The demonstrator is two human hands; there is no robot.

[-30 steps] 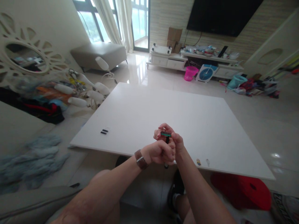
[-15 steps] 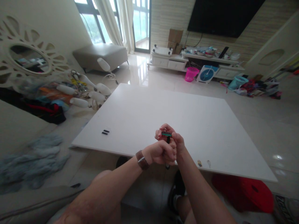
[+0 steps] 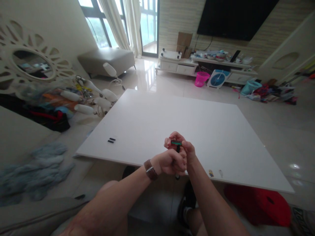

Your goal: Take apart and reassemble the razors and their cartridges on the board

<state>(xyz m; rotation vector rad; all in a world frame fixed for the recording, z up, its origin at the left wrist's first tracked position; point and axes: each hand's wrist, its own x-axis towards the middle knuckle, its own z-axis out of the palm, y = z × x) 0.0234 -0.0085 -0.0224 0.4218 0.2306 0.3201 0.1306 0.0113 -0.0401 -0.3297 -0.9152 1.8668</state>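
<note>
A black razor (image 3: 176,143) with a green strip along its head stands upright above the near edge of the white tabletop (image 3: 157,121). My left hand (image 3: 171,161), with a brown-strapped watch on the wrist, is wrapped round its handle. The fingers of my right hand (image 3: 189,150) pinch the razor's head at its sides. Part of the handle is hidden in the left fist, and its end shows below. Two small black strips (image 3: 111,140) lie on the table to the left. On the right, near the front edge, are a small yellow figure (image 3: 211,173) and a clear small piece (image 3: 220,173).
A lamp with several white shades (image 3: 103,98) stands at the table's left edge. Grey cloth (image 3: 34,170) lies on the floor at left. Below the table's right front corner sits a red stool-like object (image 3: 258,206). A pink basket (image 3: 201,79) stands by the TV cabinet.
The view has shifted very slightly. Both hands keep the same hold on the razor, with almost no movement.
</note>
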